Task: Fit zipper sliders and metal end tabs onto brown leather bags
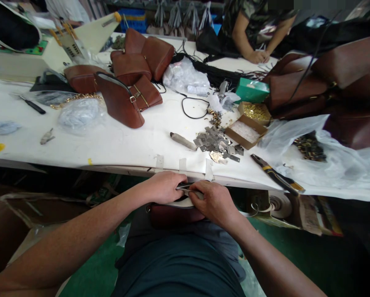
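A brown leather bag (pixel 174 216) lies across my lap at the table's front edge, its pale-rimmed opening facing up. My left hand (pixel 166 187) is closed at the far side of that opening, fingertips curled over the rim. On the right of the opening, my right hand (pixel 214 201) is also closed, its thumb bent near the rim. Between the hands runs a slim, pale, pointed piece (pixel 187 189); its kind is too small to tell, and its right end goes under my right fingers. The bag's inside is mostly hidden.
Small metal plates (pixel 214 140) lie piled on the white table beside a wrapped rod (pixel 183 141). Pliers (pixel 276 173) rest near the front edge. Brown bags (pixel 120 99) stand behind, with more at right. Across the table are a co-worker's hands (pixel 259 56).
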The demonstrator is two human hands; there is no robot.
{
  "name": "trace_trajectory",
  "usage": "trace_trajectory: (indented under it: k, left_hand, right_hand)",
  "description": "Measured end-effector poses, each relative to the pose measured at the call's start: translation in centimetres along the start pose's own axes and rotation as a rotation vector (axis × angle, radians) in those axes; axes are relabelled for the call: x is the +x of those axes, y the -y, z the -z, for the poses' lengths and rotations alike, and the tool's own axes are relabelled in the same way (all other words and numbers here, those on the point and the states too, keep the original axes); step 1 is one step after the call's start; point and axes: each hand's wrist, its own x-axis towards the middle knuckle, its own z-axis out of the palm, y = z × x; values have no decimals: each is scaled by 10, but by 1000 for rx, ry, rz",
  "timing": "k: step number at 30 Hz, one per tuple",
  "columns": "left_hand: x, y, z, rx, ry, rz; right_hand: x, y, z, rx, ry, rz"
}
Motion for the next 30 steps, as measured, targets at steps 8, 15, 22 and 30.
trace_trajectory:
  k: [8,15,22,30]
  left_hand:
    - [0,-8,-12,184,-43,7]
    - [2,-19,-10,271,-10,42]
    - [1,-33,-21,434,4,-5]
    - [4,-23,-15,530,-1,43]
  right_hand:
    - [-8,-5,0,-122,-35,-101]
    - [-11,-4,2,-171,25,-12]
    - [-12,-3,17,-188,123,11]
    - [-52,-8,66,581,276,235]
